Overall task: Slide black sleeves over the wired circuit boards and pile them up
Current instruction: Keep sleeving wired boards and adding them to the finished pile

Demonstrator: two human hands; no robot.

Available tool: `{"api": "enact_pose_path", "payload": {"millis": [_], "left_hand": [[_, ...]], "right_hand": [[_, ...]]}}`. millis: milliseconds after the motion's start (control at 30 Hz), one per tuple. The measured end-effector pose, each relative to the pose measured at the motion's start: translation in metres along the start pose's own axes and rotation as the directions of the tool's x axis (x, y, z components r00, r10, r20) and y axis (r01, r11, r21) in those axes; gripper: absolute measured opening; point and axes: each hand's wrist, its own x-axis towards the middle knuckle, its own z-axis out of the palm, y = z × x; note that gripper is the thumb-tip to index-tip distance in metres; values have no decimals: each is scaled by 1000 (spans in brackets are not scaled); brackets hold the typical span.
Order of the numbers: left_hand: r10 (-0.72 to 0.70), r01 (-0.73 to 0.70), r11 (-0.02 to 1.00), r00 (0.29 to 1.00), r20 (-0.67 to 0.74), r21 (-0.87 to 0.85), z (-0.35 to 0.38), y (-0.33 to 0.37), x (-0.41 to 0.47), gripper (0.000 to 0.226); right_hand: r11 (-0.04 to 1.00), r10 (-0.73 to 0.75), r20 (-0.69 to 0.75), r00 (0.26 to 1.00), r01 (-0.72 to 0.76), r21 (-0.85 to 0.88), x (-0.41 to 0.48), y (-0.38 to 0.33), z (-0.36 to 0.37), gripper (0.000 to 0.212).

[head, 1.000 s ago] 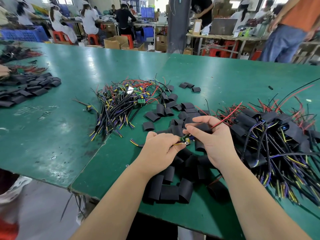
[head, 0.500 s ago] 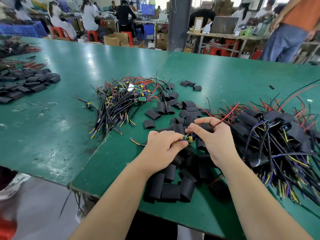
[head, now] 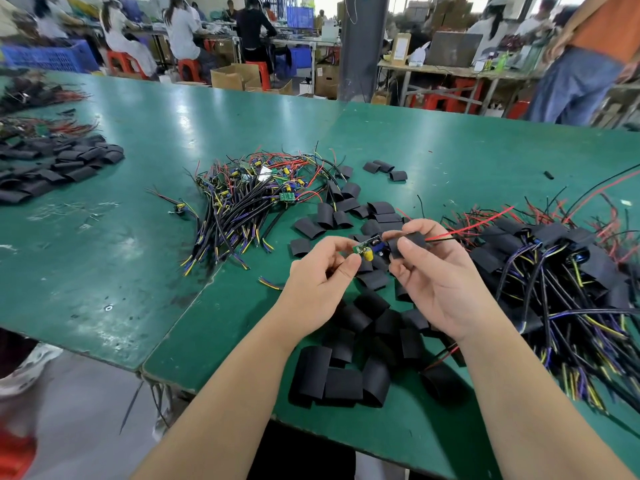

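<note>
A small green circuit board [head: 367,249] with a yellow part is pinched at its left end by my left hand [head: 320,285]. My right hand [head: 436,282] pinches a black sleeve [head: 407,244] at the board's right end, with the board's red and black wires [head: 474,225] sticking out to the right. Both hands are raised above loose black sleeves [head: 346,372] on the green table [head: 121,271]. A heap of bare wired boards [head: 252,199] lies to the left. A pile of sleeved boards [head: 561,271] lies to the right.
More black sleeves [head: 55,168] and wired boards lie at the far left of the table. The table's front edge [head: 214,386] runs close under my forearms. People work at benches behind, and a person in jeans [head: 575,81] stands at the back right.
Both hands have lifted off the sleeve pile. They have drawn apart, so the board now shows between them with the sleeve at its right end.
</note>
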Motion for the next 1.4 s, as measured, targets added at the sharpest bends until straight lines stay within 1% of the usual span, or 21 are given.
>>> {"api": "enact_pose_path", "payload": {"millis": [67,133,333,433,533,633,700,767,867,933,1000,1133,1200,1267,1333,1400], "left_hand": [[-18,18,999,1000,-12,-42,-1,-1,2,8],[-9,8,996,1000,-8,-87,-3,1,4,11],[-1,2,990,1000,6,-138,-7,13,11,18],[15,-13,993,1000,19,-117,-3,21,16,21],[71,-71,997,997,4,-36,6,27,20,22],[94,-95,995,995,-15,-14,14,26,22,22],[85,-86,995,996,-22,-45,15,22,21,23],[76,-78,994,997,-27,-80,13,18,19,24],[74,-79,984,997,-39,-160,6,16,14,19],[69,-77,972,997,-43,-222,2,15,13,16],[54,-65,953,998,-44,-296,-2,14,13,17],[28,-17,884,999,18,-468,-6,14,11,22],[30,5,857,998,59,-516,-7,14,10,25],[25,26,841,996,86,-541,-8,15,10,27],[18,38,826,995,94,-563,-7,16,10,29],[18,42,811,995,96,-583,-7,16,10,31]], "right_hand": [[1000,-20,13,1000,20,4,1,-1,0,18],[999,-33,13,999,33,11,1,-1,0,20],[999,-46,-67,997,47,13,2,-5,-1,21],[997,-81,-152,985,80,-12,3,-7,0,18],[993,-102,-242,965,84,-85,3,-10,-2,4],[985,-103,-263,959,62,-161,2,-11,-6,12],[985,-110,-255,961,71,-158,1,-12,-7,16],[984,-115,-237,965,79,-157,1,-13,-7,25],[984,-106,-165,981,80,-158,-1,-14,-6,34],[990,-85,-89,992,74,-122,-3,-13,-5,34],[995,-63,-35,997,61,-76,-4,-13,-4,32],[998,-64,9,998,64,7,-5,-13,-3,27],[996,-92,14,996,92,-18,-5,-13,-2,27],[987,-132,20,991,133,-89,-6,-13,-2,28],[975,-153,42,987,158,-157,-6,-13,-1,28],[967,-155,56,986,164,-197,-7,-13,0,33]]}}
